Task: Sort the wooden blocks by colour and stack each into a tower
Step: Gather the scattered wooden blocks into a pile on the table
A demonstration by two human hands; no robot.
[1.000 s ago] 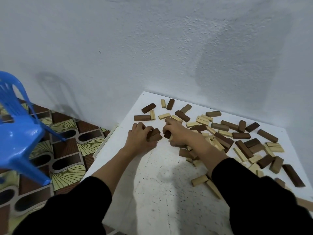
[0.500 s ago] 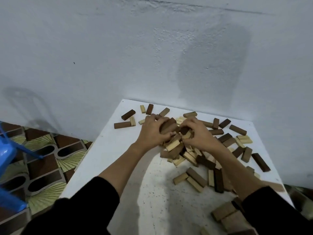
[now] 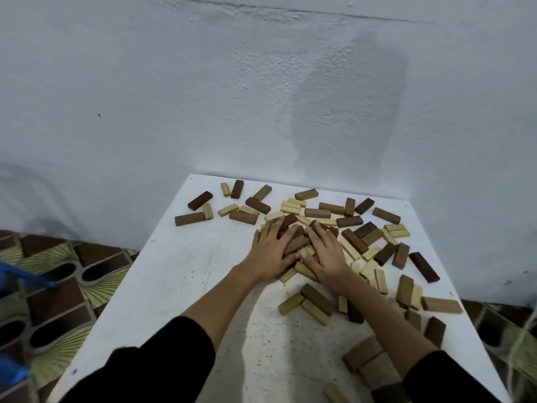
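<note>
Several wooden blocks, dark brown (image 3: 200,200), mid brown (image 3: 386,215) and pale yellow (image 3: 228,210), lie scattered flat over a white table (image 3: 174,274). None is stacked into a tower. My left hand (image 3: 270,253) and my right hand (image 3: 327,253) lie side by side, fingers stretched out, pressing on a small heap of brown blocks (image 3: 296,242) in the table's middle. Pale blocks poke out from under both palms. Both forearms reach in from black sleeves at the bottom.
A pale blue wall (image 3: 261,97) runs along the table's far edge. Patterned floor tiles (image 3: 58,286) show at the left, with part of a blue plastic chair (image 3: 17,370) at the left edge. More blocks (image 3: 366,356) lie near the table's near right corner.
Both hands, curled round blocks before, now lie flat on the central heap. The view has swung right, so the blue chair has almost left the frame.
</note>
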